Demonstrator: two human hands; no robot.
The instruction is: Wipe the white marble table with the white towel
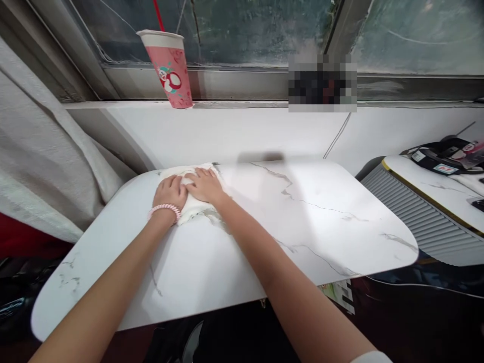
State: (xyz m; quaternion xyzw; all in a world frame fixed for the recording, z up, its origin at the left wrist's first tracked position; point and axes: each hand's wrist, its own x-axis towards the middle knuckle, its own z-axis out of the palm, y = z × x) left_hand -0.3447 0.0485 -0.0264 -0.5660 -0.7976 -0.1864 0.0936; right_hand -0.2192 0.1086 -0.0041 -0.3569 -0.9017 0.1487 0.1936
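Observation:
A soft white cloth (194, 207), crumpled along its edges, lies on the far left part of the white marbled tabletop (321, 217). Both hands press down on it side by side. My left hand (170, 192), with a pink coiled band (165, 207) at its wrist, rests flat with the fingers pointing away from me. To its right, my right hand (206, 184) is also flat, its fingers spread over the cloth and reaching toward the left hand. Part of the cloth is hidden beneath the palms.
A pink paper cup (172, 75) with a red straw stands on the window ledge. A blurred-out dark object (322, 88) sits farther right there. A grey curtain (49, 141) hangs at left. Another white-topped piece of furniture (449, 191) holding various items stands at right.

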